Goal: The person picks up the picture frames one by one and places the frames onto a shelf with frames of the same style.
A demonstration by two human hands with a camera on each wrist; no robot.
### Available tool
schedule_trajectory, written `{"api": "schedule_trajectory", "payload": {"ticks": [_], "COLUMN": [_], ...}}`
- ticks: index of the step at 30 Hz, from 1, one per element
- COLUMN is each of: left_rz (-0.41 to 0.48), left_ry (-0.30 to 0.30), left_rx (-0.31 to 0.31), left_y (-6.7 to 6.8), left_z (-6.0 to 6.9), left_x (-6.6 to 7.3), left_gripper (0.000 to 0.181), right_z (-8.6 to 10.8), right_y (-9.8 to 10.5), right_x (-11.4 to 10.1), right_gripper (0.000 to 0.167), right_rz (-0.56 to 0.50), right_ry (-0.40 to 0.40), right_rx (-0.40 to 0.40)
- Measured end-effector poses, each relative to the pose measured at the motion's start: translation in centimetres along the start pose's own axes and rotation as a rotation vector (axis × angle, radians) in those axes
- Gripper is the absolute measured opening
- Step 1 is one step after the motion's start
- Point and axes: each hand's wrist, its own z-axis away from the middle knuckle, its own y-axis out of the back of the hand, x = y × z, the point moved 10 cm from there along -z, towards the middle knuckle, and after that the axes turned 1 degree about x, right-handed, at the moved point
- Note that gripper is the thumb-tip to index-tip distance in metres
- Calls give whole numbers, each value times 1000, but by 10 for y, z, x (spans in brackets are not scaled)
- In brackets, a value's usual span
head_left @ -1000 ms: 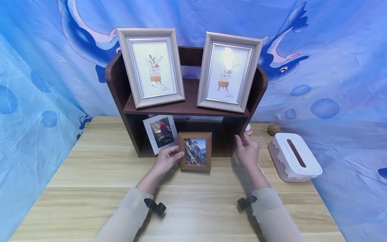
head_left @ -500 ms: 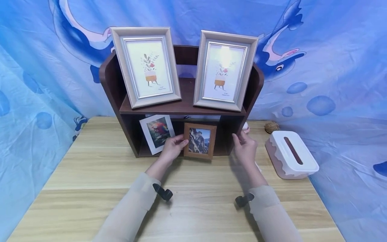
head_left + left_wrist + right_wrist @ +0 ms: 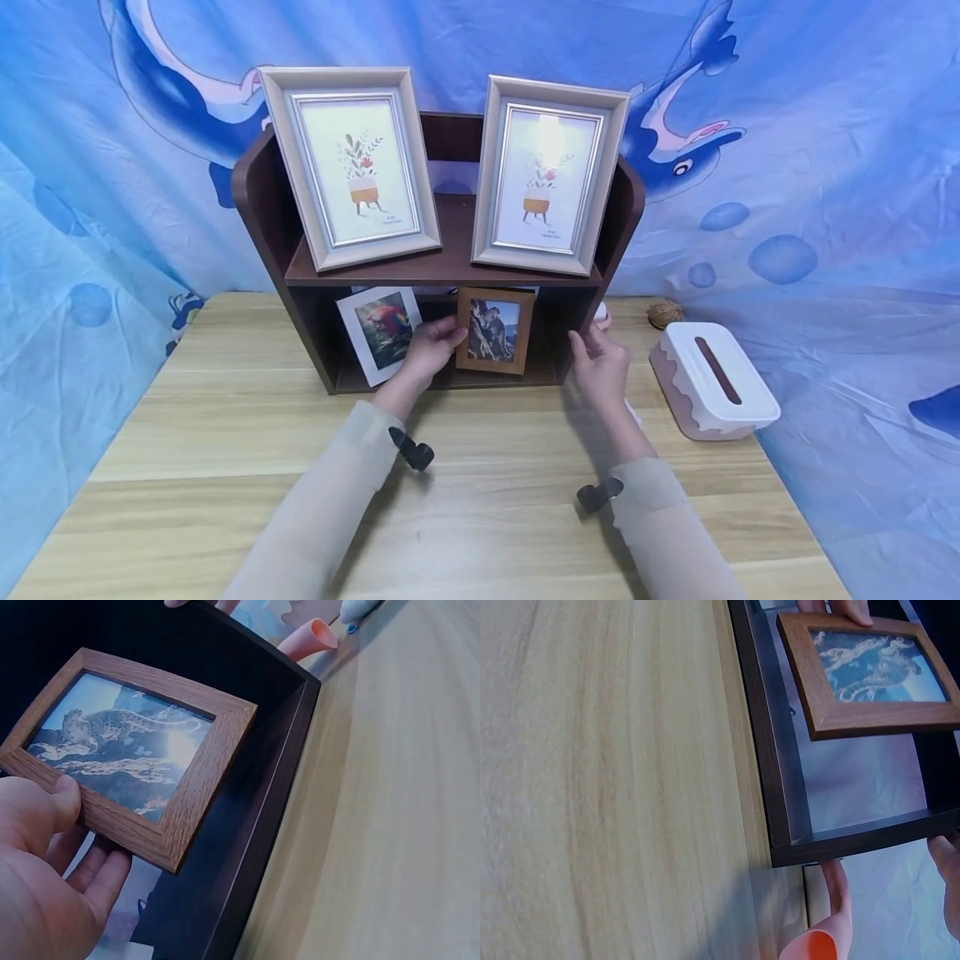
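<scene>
My left hand [image 3: 432, 348] pinches the left edge of a brown wooden picture frame [image 3: 461, 333], thumb in front and fingers behind. The picture frame stands nearly upright at the lower compartment of a dark brown shelf [image 3: 450, 265]; in the right wrist view it tilts, with a gap around it. To its left, a white picture frame [image 3: 358, 337] with a parrot picture leans inside, partly covered by my left hand. My right hand [image 3: 603, 367] holds the front edge of the shelf's right side panel between thumb and fingers.
Two large silver-beige picture frames [image 3: 429, 218] [image 3: 486, 187] stand on the upper shelf. A white-lidded tissue box [image 3: 750, 392] and a walnut-like brown ball [image 3: 664, 313] lie to the right. A pink tube-shaped thing [image 3: 304, 641] stands behind the right panel, on the wooden table [image 3: 480, 517].
My left hand has moved the brown wooden picture frame up and back, from in front of the shelf into the lower compartment's opening. My right hand stays at the side panel.
</scene>
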Motion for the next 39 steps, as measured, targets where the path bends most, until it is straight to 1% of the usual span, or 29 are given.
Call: {"api": "schedule_trajectory", "payload": {"ticks": [3,4,10,16,19,25,30,34,39], "left_rz": [5,10,30,25,20,34,41,12,-25], "left_ry": [31,33,40,56,57,58,48,41,30], "left_rx": [0,1,-9,-33,-40,-64,-89,-99,-123], "left_y": [-4,-5,-11,-14,-15,-19,-23,-24,-27], "left_z": [-8,-14,-26,-27,-28,-31,-34,-35,-36], "left_x": [-3,-9,-15,-21,-22,-22,-23,-25,-24], "left_gripper": [44,45,43,40,39,41,39,38,40], "right_z": [0,0,1,3,3,1,0,0,0], "right_y": [0,0,-3,-5,-4,0,0,-1,0], "right_x": [-1,-2,-1,3,3,-3,-1,1,2], "right_gripper": [20,20,19,23,23,22,22,21,20], "right_rz": [1,1,24,-3,-10,13,-3,0,-13], "right_ry": [2,4,-20,-48,-42,2,-13,-29,-24], "right_rx": [2,4,-17,-20,-16,3,0,-6,-2]}}
